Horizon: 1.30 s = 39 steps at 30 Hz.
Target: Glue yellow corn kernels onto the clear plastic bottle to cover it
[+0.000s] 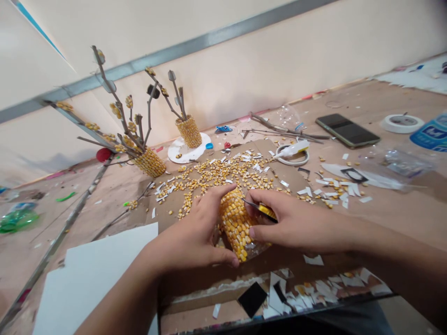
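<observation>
A cylinder covered in rows of yellow corn kernels [237, 218] lies tilted in front of me, with a bare clear patch near its lower right end. My left hand [200, 232] curls around its left side, thumb at the near end and fingers at the far end. Between the fingers of my right hand [279, 223] is a small yellow-and-black handled tool [267, 212] with a thin dark tip. That tip points at the upper part of the cylinder, and my right thumb rests against its kernels. Loose corn kernels [209, 174] are spread on the cardboard just beyond.
Two corn-covered pots [150, 162] with twigs stand at the back left, one on a white disc [172, 153]. To the right are a glue bottle [291, 150], a phone [347, 130] and a tape roll [401, 123]. White paper [101, 270] and scraps lie nearby.
</observation>
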Available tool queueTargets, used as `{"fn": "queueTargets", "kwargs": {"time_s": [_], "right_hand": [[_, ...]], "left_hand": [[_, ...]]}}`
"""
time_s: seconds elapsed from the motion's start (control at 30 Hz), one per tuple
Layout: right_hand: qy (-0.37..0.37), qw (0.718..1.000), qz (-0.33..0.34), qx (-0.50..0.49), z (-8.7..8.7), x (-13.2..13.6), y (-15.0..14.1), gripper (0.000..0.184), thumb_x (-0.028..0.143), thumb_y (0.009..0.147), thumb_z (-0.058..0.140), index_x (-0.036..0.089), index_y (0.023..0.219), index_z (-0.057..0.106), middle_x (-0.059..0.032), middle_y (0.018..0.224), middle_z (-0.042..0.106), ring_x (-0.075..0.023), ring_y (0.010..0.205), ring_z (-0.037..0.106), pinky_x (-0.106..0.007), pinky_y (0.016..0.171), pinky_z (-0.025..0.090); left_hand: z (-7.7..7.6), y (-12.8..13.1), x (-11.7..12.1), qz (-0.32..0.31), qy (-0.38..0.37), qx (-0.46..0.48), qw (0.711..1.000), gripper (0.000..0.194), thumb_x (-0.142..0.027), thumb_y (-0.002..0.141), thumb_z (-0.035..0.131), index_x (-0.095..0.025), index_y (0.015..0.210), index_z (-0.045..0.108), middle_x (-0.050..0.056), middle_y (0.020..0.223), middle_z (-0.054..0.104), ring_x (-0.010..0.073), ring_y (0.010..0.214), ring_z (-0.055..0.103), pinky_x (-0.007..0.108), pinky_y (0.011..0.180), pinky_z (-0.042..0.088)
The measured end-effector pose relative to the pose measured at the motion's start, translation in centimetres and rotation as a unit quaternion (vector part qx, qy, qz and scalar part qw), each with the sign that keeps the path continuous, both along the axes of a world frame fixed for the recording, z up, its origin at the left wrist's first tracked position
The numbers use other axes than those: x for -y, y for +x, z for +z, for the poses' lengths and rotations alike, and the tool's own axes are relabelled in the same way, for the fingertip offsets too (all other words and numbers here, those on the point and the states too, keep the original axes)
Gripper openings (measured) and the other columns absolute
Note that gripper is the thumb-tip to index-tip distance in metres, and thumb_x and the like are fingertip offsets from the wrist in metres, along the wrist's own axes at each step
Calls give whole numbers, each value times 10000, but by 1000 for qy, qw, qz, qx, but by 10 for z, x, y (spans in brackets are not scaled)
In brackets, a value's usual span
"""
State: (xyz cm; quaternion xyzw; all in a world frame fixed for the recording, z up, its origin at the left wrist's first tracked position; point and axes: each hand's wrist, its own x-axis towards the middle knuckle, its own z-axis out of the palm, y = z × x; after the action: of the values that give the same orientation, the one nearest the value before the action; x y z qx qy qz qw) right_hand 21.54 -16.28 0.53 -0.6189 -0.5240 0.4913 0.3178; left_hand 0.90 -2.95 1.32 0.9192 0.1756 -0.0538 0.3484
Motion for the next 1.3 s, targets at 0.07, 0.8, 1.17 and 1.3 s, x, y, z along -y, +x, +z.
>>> {"fn": "queueTargets", "kwargs": {"time_s": [0.07,0.8,1.17,1.3], "right_hand": [[27,999,-20,1,0,0,4,124,226,830,675,220,920,591,3,826,645,-169,716,581,-278,612,461],[-7,904,-74,421,-23,-27,32,120,309,862,712,227,798,771,-76,840,771,-232,780,667,-311,616,332],[25,921,-75,382,-12,-23,31,150,242,906,657,192,777,715,-54,812,744,-183,740,637,-281,628,376],[232,952,-118,162,2,-10,22,172,303,951,642,209,827,715,5,717,683,-153,660,594,-276,629,431]], "left_hand": [[0,-2,-2,-12,7,4,1000,1318,-592,682,941,-325,1668,109,184,1717,274,475,1574,318,648,1256,363],[7,1,-38,275,77,147,947,250,-190,766,543,-182,915,744,12,762,709,176,654,604,285,604,441],[-1,11,-13,313,70,246,915,122,-261,874,667,-189,905,760,9,801,746,156,689,636,279,654,491],[-2,18,24,234,38,307,922,82,-237,912,724,-203,932,796,18,838,805,148,715,695,263,685,541]]}}
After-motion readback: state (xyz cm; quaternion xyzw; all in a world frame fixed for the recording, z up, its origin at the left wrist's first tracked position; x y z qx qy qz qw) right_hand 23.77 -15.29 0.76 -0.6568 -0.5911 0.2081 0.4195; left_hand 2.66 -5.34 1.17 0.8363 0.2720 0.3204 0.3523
